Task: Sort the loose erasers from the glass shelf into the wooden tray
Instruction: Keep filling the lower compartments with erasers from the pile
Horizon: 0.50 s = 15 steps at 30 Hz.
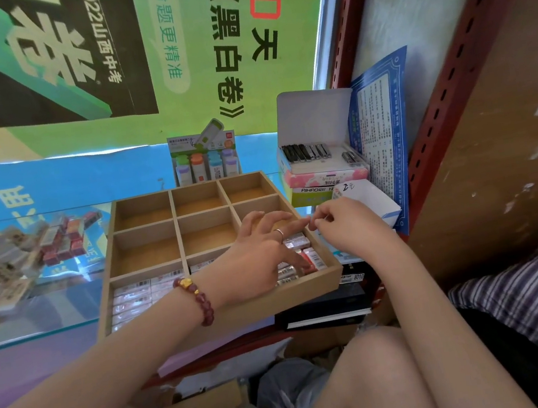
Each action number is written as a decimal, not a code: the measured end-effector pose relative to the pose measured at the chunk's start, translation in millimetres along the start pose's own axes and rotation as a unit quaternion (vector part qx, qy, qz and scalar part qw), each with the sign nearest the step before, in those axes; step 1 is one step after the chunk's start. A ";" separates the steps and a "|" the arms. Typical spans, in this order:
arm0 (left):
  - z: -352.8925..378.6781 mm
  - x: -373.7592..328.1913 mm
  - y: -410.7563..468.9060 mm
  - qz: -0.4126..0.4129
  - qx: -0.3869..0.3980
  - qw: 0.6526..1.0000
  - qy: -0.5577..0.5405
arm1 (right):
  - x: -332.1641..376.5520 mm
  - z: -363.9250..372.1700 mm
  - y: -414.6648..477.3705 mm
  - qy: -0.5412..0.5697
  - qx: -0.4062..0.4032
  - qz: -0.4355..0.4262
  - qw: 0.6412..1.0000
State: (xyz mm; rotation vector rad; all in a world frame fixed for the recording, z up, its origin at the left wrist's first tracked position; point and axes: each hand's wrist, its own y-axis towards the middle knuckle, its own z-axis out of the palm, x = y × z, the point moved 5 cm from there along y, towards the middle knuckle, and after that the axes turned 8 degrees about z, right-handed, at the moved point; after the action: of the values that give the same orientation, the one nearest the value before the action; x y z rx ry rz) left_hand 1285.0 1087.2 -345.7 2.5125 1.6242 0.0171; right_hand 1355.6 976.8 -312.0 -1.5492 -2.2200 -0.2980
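L hand (267,250) fingers spread, flattening erasers (312,259) beneath so tray (290,295) packs tight; R hand (340,220) curled alongside, grip unclear.

Bright daylight comes from behind the wooden tray (151,253), pushing through the posters (200,58) on the window so that they glow green and blue, the strongest light in view. Inside the tray the walls throw only soft, short shadows, and the wrapped erasers (132,297) catch small white glints. Left of the tray, the glass shelf (52,311) carries pale glare and smeared reflections, too soft to read. Right of the tray, the red shelf uprights (447,84) lean and bow with wide-angle stretch. Below the tray the knees (369,379) sit dimmer and soft — detail there is muddy.
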 end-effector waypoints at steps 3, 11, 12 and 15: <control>5.5 -1.5 0.7 -0.001 0.019 1.000 -0.020 | -0.9 -0.5 1.0 0.002 -0.003 0.005 1.000; 3.4 -9.4 4.9 0.016 0.043 0.997 0.065 | -2.4 1.3 4.5 -0.005 -0.003 0.012 1.000; 2.6 -10.2 5.0 0.017 0.040 0.996 0.080 | -2.4 1.4 4.3 -0.006 -0.001 0.011 1.000; 2.8 -11.1 5.2 0.020 0.032 0.996 0.087 | -2.2 1.8 2.8 -0.005 0.009 0.010 1.000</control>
State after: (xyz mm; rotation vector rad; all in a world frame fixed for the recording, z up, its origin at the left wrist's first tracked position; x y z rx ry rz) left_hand 1285.3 1074.7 -347.0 2.6578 1.6602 0.1970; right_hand 1358.5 976.6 -314.7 -1.5650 -2.2081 -0.2630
